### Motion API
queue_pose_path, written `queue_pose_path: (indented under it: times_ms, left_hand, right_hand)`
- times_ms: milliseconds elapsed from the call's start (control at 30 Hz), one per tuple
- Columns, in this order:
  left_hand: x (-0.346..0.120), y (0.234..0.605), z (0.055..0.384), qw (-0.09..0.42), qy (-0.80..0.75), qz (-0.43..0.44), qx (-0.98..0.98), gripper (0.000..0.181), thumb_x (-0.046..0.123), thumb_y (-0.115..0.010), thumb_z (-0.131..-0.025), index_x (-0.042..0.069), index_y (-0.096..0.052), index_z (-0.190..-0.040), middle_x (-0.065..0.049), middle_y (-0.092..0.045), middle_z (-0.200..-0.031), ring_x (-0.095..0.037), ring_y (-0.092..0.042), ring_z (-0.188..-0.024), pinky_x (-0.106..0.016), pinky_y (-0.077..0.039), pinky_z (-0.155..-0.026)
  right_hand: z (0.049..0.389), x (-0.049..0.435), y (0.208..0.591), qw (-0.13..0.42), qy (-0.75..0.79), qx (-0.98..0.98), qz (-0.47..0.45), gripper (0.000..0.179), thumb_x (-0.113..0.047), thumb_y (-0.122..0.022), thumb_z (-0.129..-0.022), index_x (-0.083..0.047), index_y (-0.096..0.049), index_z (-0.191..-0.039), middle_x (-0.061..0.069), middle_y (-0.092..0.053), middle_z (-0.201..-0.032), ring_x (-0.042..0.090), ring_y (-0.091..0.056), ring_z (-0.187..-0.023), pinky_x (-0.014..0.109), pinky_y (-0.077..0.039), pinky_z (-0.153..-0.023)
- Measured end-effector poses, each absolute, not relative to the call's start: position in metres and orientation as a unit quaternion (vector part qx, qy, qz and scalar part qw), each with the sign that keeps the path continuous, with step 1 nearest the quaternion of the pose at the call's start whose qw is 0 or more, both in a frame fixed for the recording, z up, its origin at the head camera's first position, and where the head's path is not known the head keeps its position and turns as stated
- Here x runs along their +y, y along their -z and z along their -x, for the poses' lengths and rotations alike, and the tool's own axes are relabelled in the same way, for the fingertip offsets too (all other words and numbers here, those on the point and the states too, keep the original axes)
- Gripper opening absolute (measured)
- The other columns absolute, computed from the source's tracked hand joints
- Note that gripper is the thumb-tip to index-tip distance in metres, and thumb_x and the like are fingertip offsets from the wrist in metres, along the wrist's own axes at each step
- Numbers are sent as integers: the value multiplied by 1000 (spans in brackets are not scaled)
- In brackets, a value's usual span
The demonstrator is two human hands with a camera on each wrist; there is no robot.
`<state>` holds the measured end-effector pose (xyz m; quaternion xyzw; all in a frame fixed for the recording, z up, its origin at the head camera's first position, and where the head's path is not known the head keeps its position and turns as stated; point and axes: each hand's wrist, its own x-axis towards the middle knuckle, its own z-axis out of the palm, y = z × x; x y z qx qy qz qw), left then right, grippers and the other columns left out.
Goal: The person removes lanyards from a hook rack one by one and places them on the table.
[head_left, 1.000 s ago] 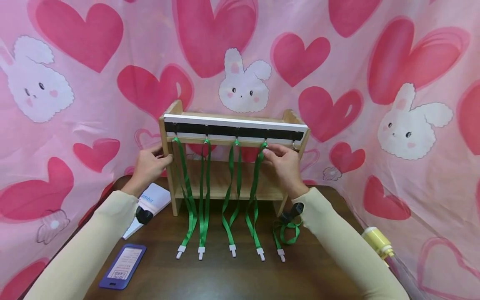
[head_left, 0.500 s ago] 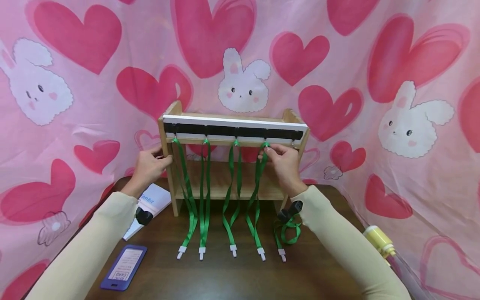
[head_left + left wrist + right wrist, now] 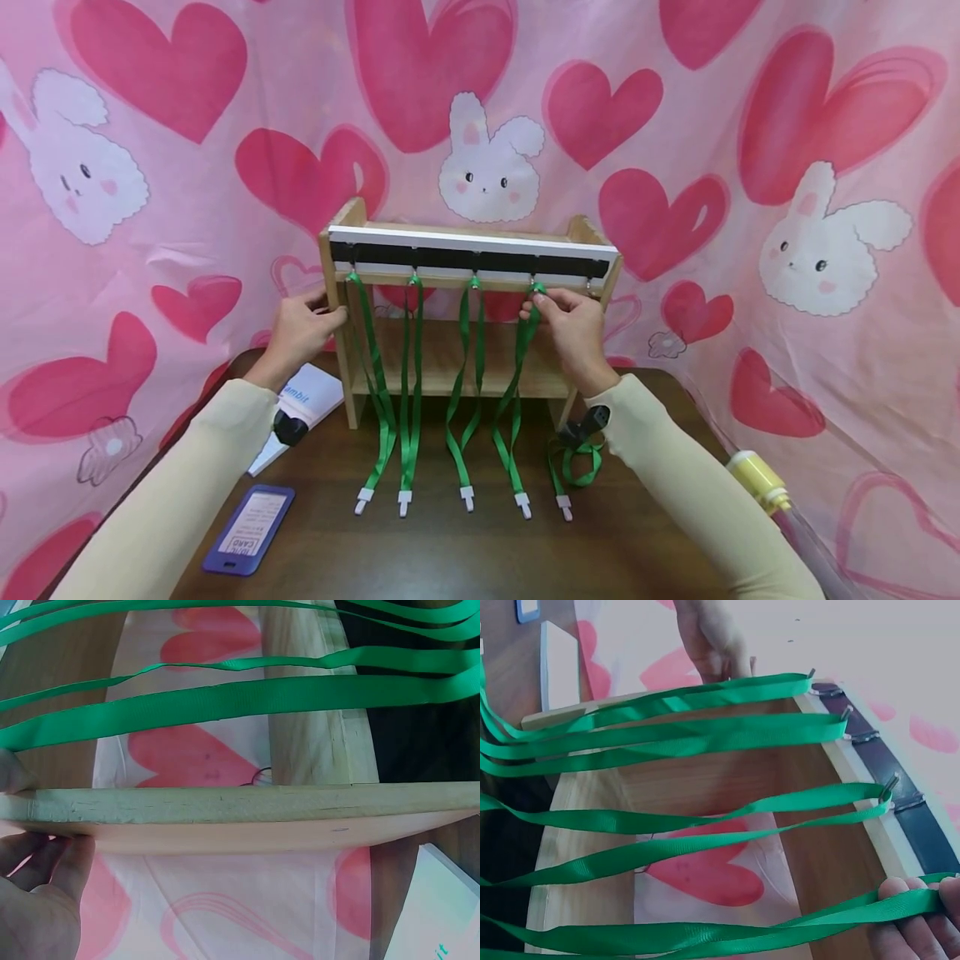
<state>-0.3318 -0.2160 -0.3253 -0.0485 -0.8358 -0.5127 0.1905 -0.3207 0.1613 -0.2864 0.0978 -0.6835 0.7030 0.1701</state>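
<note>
My left hand (image 3: 300, 329) grips the left side panel (image 3: 225, 806) of a small wooden rack, thumb on the front edge and fingers on the outer face. Along the rack's top runs a white strip (image 3: 480, 240) with a black band and small metal hooks. Several green lanyards hang from these hooks, their white clips lying on the table. With its thumb and fingers, my right hand (image 3: 576, 333) pinches the rightmost hanging lanyard (image 3: 517, 375) just under its hook. To the right of that hand, the end hook (image 3: 589, 285) bears no lanyard.
Another green lanyard (image 3: 581, 479) lies looped on the brown table (image 3: 480, 558), below my right wrist. At the left are a white box (image 3: 311, 396) with blue lettering and a blue card holder (image 3: 250, 531). A yellow-capped item (image 3: 757, 482) stands at the right, before a pink heart-print curtain.
My right hand has shifted slightly to the right, and the top of the pinched lanyard has moved along with it. The left hand keeps its grip on the rack.
</note>
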Motion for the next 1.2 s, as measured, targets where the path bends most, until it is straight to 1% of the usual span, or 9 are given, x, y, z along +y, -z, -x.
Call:
queue_pose_path:
  times_ms: [100,167,367,533,800,967,1133,1200]
  left_hand:
    - [-217,326,332,189,514,47,-835,58,28,-65,-95,6,-52,-147,-24,-66,-134,-37,-67,-116,-44,-57,-93]
    - [-217,326,332,187,516,48,-835,58,29,-65,-95,6,-52,-147,-24,-65,-134,-38,-67,-117,-45,-56,-94]
    - [-217,325,331,180,520,48,-834,59,28,-65,-96,7,-50,-148,-24,-64,-137,-39,-66,-118,-46,-56,-95]
    - [-217,326,331,178,518,45,-835,58,28,-65,-96,7,-50,-148,-24,-64,-136,-38,-66,-118,-48,-56,-96]
    - [-216,324,333,193,508,50,-838,56,28,-65,-95,9,-54,-146,-23,-67,-132,-35,-68,-115,-45,-57,-94]
    - [-216,323,332,190,511,50,-837,56,28,-65,-95,10,-53,-147,-22,-66,-134,-35,-67,-116,-44,-57,-94]
    - [-217,324,331,186,513,49,-836,57,27,-65,-95,10,-52,-148,-24,-64,-136,-36,-66,-118,-46,-56,-94]
    - [-217,324,331,187,514,51,-836,57,28,-65,-96,10,-52,-148,-24,-64,-136,-37,-66,-118,-46,-56,-94]
  right_hand:
    - [318,161,286,191,-688,-691,-107,24,-7,-67,-96,12,-72,-110,-11,-75,-76,5,-74,-69,23,-63,-72]
    - [316,160,287,201,-686,-690,-114,23,-6,-66,-95,12,-72,-108,-11,-75,-77,5,-74,-69,23,-63,-72]
    - [313,159,290,184,-730,-644,-136,25,-2,-64,-95,18,-67,-110,-2,-78,-80,14,-78,-75,32,-64,-82]
    - [312,161,296,194,-745,-620,-152,24,3,-60,-96,21,-64,-111,-3,-78,-82,14,-78,-77,28,-63,-82]
    - [309,179,312,215,-767,-585,-150,28,-2,-63,-97,21,-62,-113,4,-79,-86,19,-79,-80,36,-62,-87]
    - [306,195,322,232,-765,-585,-137,33,-5,-64,-97,22,-60,-115,3,-79,-86,16,-79,-79,36,-62,-85]
    - [297,212,331,240,-753,-600,-120,31,-9,-65,-97,17,-64,-114,2,-79,-89,16,-79,-80,32,-63,-83]
    - [293,218,334,249,-748,-603,-119,31,-9,-65,-97,18,-63,-114,1,-79,-90,15,-79,-80,30,-63,-84]
